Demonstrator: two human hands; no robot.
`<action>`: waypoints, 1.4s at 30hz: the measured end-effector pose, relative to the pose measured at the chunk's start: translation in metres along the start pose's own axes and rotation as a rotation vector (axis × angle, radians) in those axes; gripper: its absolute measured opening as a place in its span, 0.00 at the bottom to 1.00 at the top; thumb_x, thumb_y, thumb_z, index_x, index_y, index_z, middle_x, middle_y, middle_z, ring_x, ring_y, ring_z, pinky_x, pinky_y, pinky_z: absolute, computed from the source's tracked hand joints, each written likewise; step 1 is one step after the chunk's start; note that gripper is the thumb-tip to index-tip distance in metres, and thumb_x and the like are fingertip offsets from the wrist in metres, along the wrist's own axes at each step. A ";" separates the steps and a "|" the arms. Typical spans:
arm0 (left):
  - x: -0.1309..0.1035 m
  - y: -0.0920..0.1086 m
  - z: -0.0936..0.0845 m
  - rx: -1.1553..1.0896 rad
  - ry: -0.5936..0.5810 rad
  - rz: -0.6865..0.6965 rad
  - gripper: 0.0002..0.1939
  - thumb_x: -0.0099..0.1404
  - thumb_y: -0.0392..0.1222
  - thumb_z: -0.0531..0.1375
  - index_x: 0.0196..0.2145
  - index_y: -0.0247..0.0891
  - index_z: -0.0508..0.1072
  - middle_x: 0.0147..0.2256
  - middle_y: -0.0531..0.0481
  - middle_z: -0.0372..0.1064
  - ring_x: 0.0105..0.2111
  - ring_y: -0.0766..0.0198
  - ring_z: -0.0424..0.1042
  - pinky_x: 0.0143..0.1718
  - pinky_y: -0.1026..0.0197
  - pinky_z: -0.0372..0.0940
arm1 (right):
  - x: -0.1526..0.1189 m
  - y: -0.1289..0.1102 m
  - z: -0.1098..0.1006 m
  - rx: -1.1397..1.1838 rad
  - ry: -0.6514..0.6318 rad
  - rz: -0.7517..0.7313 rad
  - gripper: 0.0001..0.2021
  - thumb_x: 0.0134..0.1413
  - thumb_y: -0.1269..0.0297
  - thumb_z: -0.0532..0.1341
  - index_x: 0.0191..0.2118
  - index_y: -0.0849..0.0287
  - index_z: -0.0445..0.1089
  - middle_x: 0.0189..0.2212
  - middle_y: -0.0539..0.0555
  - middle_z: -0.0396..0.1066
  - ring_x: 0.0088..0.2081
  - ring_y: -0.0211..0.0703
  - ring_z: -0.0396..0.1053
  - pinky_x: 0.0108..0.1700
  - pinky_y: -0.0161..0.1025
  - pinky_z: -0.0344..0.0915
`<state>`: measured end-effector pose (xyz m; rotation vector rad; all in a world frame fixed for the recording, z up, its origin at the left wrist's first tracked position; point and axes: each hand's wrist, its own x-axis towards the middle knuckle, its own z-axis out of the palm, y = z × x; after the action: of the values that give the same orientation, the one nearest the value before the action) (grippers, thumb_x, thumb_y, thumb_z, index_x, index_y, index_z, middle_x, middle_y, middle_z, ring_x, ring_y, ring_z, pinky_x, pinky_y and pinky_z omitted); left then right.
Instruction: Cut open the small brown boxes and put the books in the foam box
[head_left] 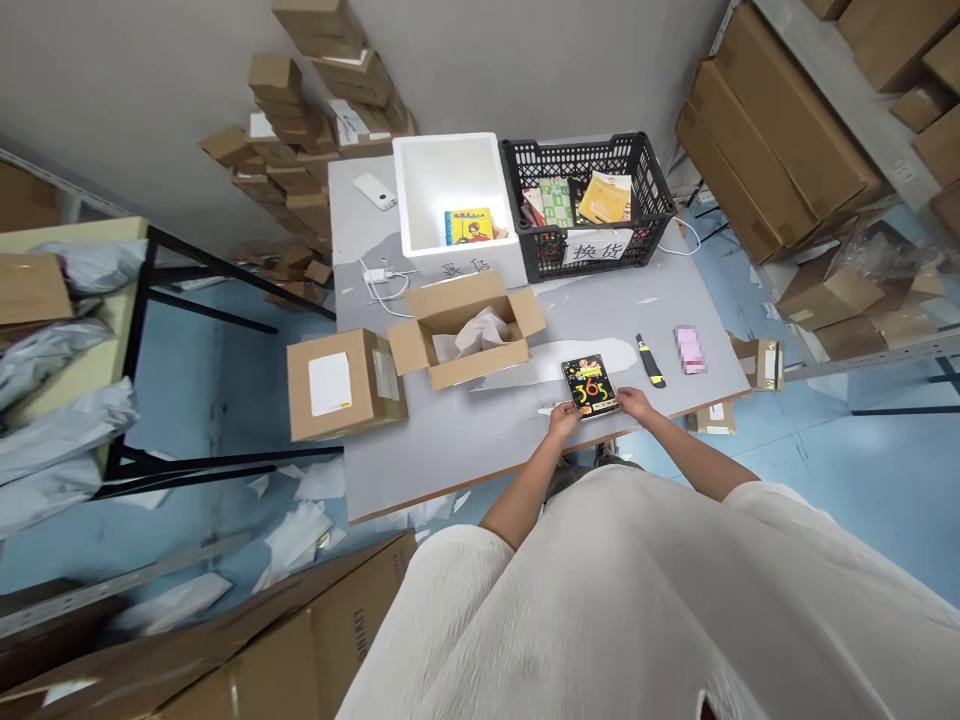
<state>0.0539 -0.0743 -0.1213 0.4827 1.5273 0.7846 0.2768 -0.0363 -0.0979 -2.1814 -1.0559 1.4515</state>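
Note:
A black book [589, 385] with a large colourful "365" on its cover lies at the front edge of the grey table [435, 450]. My left hand [564, 418] pinches its lower left corner, and my right hand [634, 402] grips the lower right corner. Just right of the book is a black and yellow box cutter [650, 361]. Farther right lies a pink pad or slip [690, 350], its face blurred. An open cardboard box [480, 370] with crumpled paper [480, 333] inside stands to the left, beside a closed carton [337, 388] with a white label.
At the back stand a white foam box [409, 200] holding yellow books [469, 227] and a black crate [592, 240] with several books. A white phone or power bank [375, 191] and a charger cable [386, 290] lie at left. Shelves and stacked cartons [780, 130] flank the table.

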 end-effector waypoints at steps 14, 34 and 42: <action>-0.011 0.046 0.005 -0.116 -0.216 0.135 0.29 0.57 0.40 0.78 0.50 0.43 0.68 0.34 0.54 0.77 0.31 0.65 0.75 0.35 0.64 0.71 | -0.030 -0.033 -0.010 0.249 0.051 -0.054 0.20 0.47 0.61 0.71 0.49 0.53 0.79 0.39 0.53 0.81 0.41 0.46 0.76 0.40 0.38 0.71; 0.021 0.197 0.015 -0.003 -0.060 0.408 0.31 0.69 0.44 0.71 0.67 0.43 0.71 0.48 0.44 0.79 0.42 0.60 0.78 0.43 0.60 0.71 | 0.034 -0.169 -0.064 0.334 -0.209 -0.445 0.32 0.47 0.48 0.75 0.57 0.55 0.75 0.30 0.48 0.74 0.33 0.42 0.73 0.39 0.40 0.72; 0.030 0.240 -0.059 0.043 0.159 0.492 0.34 0.63 0.40 0.74 0.66 0.42 0.75 0.40 0.50 0.74 0.36 0.63 0.73 0.42 0.62 0.69 | 0.049 -0.241 0.002 0.347 -0.327 -0.548 0.29 0.46 0.51 0.74 0.54 0.56 0.77 0.28 0.46 0.72 0.31 0.40 0.70 0.37 0.39 0.71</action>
<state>-0.0440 0.0987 0.0295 0.8635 1.5934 1.1925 0.1879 0.1620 0.0175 -1.3086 -1.2633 1.5950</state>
